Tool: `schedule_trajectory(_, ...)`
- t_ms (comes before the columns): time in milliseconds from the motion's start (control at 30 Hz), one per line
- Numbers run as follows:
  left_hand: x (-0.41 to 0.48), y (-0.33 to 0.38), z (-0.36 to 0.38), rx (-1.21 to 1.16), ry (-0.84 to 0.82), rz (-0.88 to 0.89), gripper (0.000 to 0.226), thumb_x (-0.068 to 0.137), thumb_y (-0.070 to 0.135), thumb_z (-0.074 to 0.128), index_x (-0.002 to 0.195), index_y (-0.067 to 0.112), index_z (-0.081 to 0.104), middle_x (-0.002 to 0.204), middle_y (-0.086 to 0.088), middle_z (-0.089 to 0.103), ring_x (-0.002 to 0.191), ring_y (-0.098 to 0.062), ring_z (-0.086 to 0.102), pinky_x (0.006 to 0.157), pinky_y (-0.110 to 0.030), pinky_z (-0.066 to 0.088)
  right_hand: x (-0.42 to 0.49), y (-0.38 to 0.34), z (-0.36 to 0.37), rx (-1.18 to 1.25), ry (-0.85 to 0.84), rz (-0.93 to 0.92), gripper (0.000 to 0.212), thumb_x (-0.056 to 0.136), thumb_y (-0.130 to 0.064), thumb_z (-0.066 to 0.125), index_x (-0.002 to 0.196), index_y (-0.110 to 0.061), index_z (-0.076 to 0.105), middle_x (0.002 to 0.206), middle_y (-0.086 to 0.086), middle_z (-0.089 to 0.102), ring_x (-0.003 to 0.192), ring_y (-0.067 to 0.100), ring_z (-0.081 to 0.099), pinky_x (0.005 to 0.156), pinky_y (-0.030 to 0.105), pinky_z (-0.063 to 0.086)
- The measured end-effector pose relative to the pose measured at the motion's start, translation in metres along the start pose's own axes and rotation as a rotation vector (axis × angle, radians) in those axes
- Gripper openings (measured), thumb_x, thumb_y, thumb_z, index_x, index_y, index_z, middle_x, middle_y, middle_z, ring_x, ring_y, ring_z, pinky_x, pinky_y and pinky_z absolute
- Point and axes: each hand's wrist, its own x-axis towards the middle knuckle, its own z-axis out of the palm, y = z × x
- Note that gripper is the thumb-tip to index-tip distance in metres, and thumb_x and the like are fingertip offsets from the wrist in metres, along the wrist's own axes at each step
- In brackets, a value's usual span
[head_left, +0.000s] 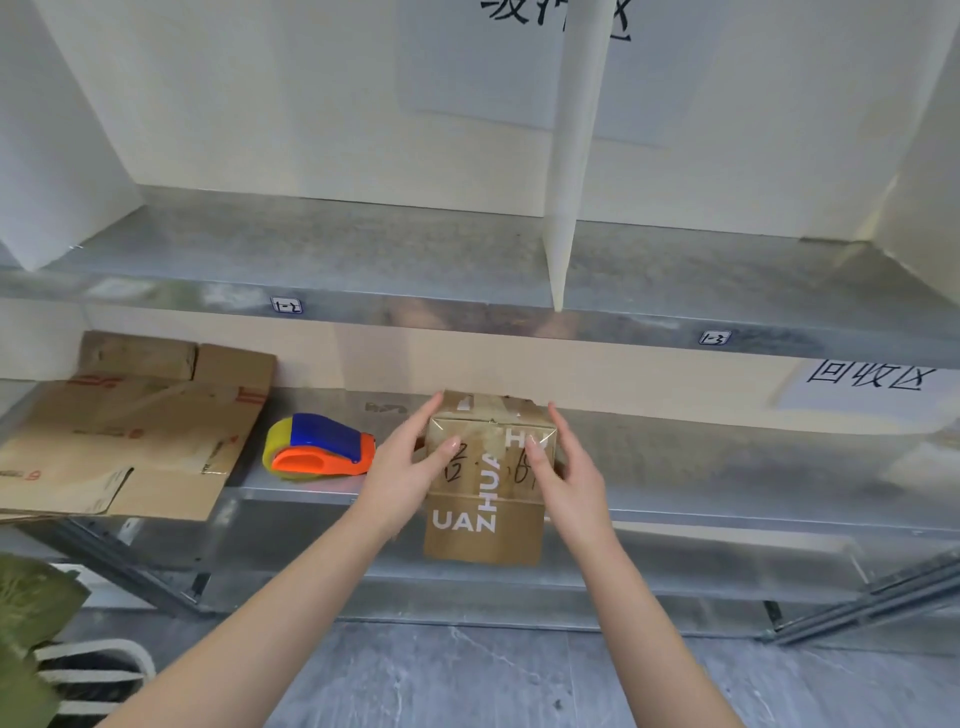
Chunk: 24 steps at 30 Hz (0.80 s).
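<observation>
The small taped cardboard box (485, 514) is at the front edge of the lower shelf (727, 493), just right of the tape dispenser (319, 447); you cannot tell whether it rests there or hangs clear. Your left hand (410, 467) and right hand (569, 473) flank it, fingers straight and close together along its side walls, thumbs on the front face. It looks light and stiff, though the tape is probably slick, so squeeze both sides evenly.

Galvanised metal shelving (363, 249) along a white back wall (260, 104) — white divider (576, 156) upright at right, grey stone floor (467, 675) near.
</observation>
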Motion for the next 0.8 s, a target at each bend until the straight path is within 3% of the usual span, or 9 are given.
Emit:
schedule_trajectory(67, 0.0, 0.003, -0.011, -0.167, -0.112, -0.06, 0.047, 0.095, 0.047, 0.051, 0.139, 0.053, 0.037, 0.147, 0.022, 0.036, 0.131, -0.003, 0.036, 0.104, -0.03, 0.038, 0.003, -0.003, -0.011, 0.097, -0.07, 0.073, 0.05, 0.092, -0.065, 0.035, 0.141, -0.054, 0.035, 0.141, -0.022, 0.041, 0.133, 0.004, 0.038, 0.109, 0.032, 0.036)
schedule_trajectory(167, 0.004, 0.003, -0.023, -0.296, -0.142, -0.144, 0.038, 0.099, 0.045, 0.038, 0.135, 0.044, 0.047, 0.141, 0.014, 0.048, 0.126, -0.009, 0.046, 0.088, -0.023, 0.048, 0.009, -0.002, -0.024, 0.258, -0.198, 0.204, 0.044, 0.099, -0.059, 0.018, 0.135, -0.055, 0.043, 0.14, -0.015, 0.048, 0.125, 0.012, 0.045, 0.1, 0.039, 0.048)
schedule_trajectory(300, 0.009, 0.006, -0.021, -0.252, -0.087, -0.156, 0.028, 0.1, 0.024, 0.048, 0.122, 0.037, 0.059, 0.123, 0.006, 0.061, 0.108, -0.006, 0.061, 0.067, -0.017, 0.054, 0.011, -0.002, -0.023, 0.213, -0.224, 0.189, 0.038, 0.101, -0.046, 0.04, 0.138, -0.05, 0.045, 0.131, -0.015, 0.059, 0.114, -0.001, 0.052, 0.076, 0.023, 0.053)
schedule_trajectory(400, 0.013, 0.008, -0.017, -0.251, -0.038, -0.16, 0.025, 0.096, 0.021, 0.056, 0.118, 0.032, 0.063, 0.12, 0.008, 0.06, 0.097, -0.004, 0.064, 0.064, -0.018, 0.055, 0.013, -0.002, -0.022, 0.23, -0.182, 0.177, 0.036, 0.101, -0.042, 0.044, 0.136, -0.047, 0.05, 0.126, -0.015, 0.062, 0.112, -0.002, 0.053, 0.064, 0.016, 0.053)
schedule_trajectory(567, 0.016, 0.01, -0.009, -0.148, 0.049, -0.13, 0.017, 0.094, 0.022, 0.06, 0.111, 0.025, 0.064, 0.113, 0.014, 0.06, 0.095, -0.007, 0.065, 0.073, -0.032, 0.059, 0.013, 0.005, -0.013, 0.245, -0.093, 0.162, 0.031, 0.097, -0.044, 0.052, 0.126, -0.051, 0.058, 0.128, -0.012, 0.063, 0.122, 0.01, 0.055, 0.095, 0.044, 0.054)
schedule_trajectory(633, 0.018, 0.011, -0.008, -0.103, 0.049, -0.117, 0.014, 0.094, 0.024, 0.06, 0.108, 0.025, 0.063, 0.112, 0.015, 0.06, 0.094, -0.007, 0.064, 0.075, -0.034, 0.059, 0.011, 0.003, -0.011, 0.249, -0.069, 0.157, 0.03, 0.096, -0.045, 0.054, 0.125, -0.05, 0.059, 0.127, -0.013, 0.063, 0.117, 0.005, 0.057, 0.091, 0.039, 0.056)
schedule_trajectory(733, 0.015, 0.008, -0.008, -0.13, 0.013, -0.136, 0.01, 0.092, 0.024, 0.063, 0.102, 0.024, 0.063, 0.105, 0.013, 0.065, 0.092, -0.008, 0.067, 0.075, -0.035, 0.06, 0.007, -0.003, -0.011, 0.19, -0.039, 0.106, 0.024, 0.094, -0.045, 0.056, 0.117, -0.047, 0.064, 0.117, -0.022, 0.063, 0.109, -0.008, 0.055, 0.079, 0.019, 0.054)
schedule_trajectory(800, 0.012, 0.004, -0.007, -0.095, -0.005, -0.121, 0.008, 0.092, 0.025, 0.063, 0.1, 0.025, 0.061, 0.101, 0.012, 0.068, 0.091, -0.001, 0.067, 0.075, -0.034, 0.06, 0.009, -0.003, -0.011, 0.118, -0.006, 0.078, 0.018, 0.094, -0.043, 0.058, 0.11, -0.046, 0.066, 0.111, -0.025, 0.065, 0.107, -0.009, 0.056, 0.088, 0.022, 0.053)
